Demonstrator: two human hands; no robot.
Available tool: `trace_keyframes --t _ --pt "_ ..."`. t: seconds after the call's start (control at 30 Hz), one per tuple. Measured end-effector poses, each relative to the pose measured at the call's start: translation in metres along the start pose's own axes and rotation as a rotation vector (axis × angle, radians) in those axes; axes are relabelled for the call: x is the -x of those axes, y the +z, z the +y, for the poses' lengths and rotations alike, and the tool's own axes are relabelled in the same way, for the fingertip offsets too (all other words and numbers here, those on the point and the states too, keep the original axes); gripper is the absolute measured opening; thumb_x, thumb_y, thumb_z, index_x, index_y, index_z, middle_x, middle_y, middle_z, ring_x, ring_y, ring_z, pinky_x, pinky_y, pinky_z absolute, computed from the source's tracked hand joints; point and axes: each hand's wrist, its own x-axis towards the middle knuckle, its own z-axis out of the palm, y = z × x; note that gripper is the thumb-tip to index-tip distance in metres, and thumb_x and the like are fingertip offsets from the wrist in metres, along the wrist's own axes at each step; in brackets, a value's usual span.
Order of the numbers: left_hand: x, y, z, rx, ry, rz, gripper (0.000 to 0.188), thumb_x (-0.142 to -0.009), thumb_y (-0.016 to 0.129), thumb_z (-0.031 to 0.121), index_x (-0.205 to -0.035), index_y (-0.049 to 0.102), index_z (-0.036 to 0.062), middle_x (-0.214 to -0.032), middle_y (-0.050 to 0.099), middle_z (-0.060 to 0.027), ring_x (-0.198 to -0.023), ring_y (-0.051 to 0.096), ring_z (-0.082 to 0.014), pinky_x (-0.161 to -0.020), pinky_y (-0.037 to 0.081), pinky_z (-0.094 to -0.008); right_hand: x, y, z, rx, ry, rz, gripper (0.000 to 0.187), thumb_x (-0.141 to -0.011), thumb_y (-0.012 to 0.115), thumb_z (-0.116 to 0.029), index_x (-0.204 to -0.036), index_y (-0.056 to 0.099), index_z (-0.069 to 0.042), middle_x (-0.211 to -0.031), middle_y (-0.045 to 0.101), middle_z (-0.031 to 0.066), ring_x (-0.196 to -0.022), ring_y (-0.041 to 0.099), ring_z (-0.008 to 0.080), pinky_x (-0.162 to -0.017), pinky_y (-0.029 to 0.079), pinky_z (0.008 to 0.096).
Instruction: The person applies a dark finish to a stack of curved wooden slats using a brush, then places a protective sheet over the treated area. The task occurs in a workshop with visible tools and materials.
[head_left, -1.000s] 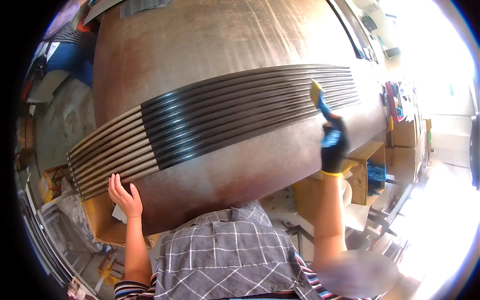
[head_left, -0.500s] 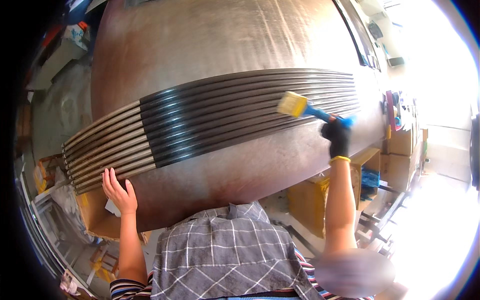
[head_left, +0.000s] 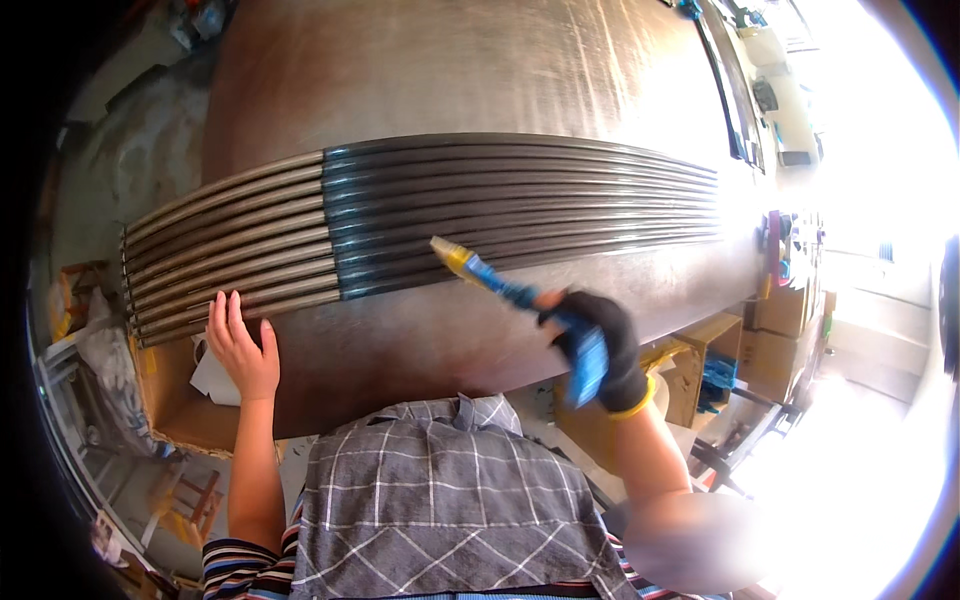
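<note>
A row of several long thin rods (head_left: 520, 205) lies side by side across the worn brownish table (head_left: 430, 350). Their left stretch is bare, light metal; beyond a straight line they are dark and glossy. My bare left hand (head_left: 243, 350) rests at the near edge of the row's left part, fingers stretched out, fingertips on or right beside the nearest rod. In my right hand (head_left: 605, 345), which wears a black glove with a yellow cuff, is a paintbrush (head_left: 490, 280) with a blue handle. Its bristles, seen nearly edge-on, point left over the dark part; contact cannot be told.
An open cardboard box (head_left: 175, 395) stands below the table's left front edge. More cardboard boxes (head_left: 775, 345) stand at the right, one holding something blue. A wooden stool (head_left: 185, 505) is at the lower left. Strong glare washes out the far right.
My right hand has swung left and closer to me with the paintbrush, whose bristle head has turned from broad side to edge. My left hand stays by the rods' left part. The view has shifted slightly.
</note>
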Motion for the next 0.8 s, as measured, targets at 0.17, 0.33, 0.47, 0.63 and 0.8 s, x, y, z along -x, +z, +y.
trace_keyframes --t 0.17,0.33,0.47,0.63,0.8 --pt "-0.005 0.000 0.004 0.084 0.002 0.002 0.055 -0.085 0.058 0.021 -0.135 0.043 0.0077 -0.142 0.037 -0.0120 -0.132 0.031 -0.0335 -0.109 0.022 -0.0497 -0.027 0.000 0.056 -0.557 0.521 0.700 0.023 -0.095 0.048 -0.020 -0.100 0.060 -0.001 -0.069 0.055 0.0032 -0.060 0.051 0.0115 -0.058 0.043 0.0274" --pt "0.000 0.003 -0.001 0.099 -0.015 0.026 0.055 -0.085 0.057 0.023 -0.135 0.043 0.0082 -0.142 0.037 -0.0117 -0.132 0.032 -0.0331 -0.108 0.023 -0.0501 0.062 0.000 0.091 -0.584 0.817 0.957 0.029 -0.091 0.052 -0.026 -0.102 0.058 0.000 -0.061 0.051 0.0038 -0.048 0.049 0.0140 -0.045 0.040 0.0271" --pt "0.000 0.005 -0.001 0.119 -0.005 0.030 0.055 -0.084 0.057 0.024 -0.135 0.043 0.0083 -0.142 0.037 -0.0120 -0.132 0.031 -0.0334 -0.108 0.023 -0.0501 0.066 0.013 0.064 -0.730 0.606 1.015 0.027 -0.089 0.051 -0.021 -0.105 0.058 0.000 -0.061 0.050 0.0048 -0.048 0.049 0.0167 -0.047 0.041 0.0269" --pt "0.001 0.005 -0.003 0.143 -0.007 0.020 0.055 -0.085 0.058 0.025 -0.135 0.044 0.0078 -0.142 0.037 -0.0123 -0.132 0.031 -0.0337 -0.107 0.022 -0.0502 0.069 0.011 0.081 -0.573 0.769 1.013 0.024 -0.085 0.056 -0.016 -0.102 0.058 0.000 -0.061 0.050 0.0047 -0.052 0.051 0.0170 -0.050 0.044 0.0290" --pt "0.000 0.003 -0.002 0.166 0.002 0.035 0.056 -0.085 0.058 0.026 -0.136 0.043 0.0074 -0.142 0.036 -0.0124 -0.132 0.031 -0.0336 -0.108 0.022 -0.0498 0.085 -0.027 0.099 -0.550 0.669 0.992 0.018 -0.087 0.053 -0.017 -0.094 0.058 -0.001 -0.059 0.048 0.0048 -0.049 0.050 0.0185 -0.044 0.042 0.0309"
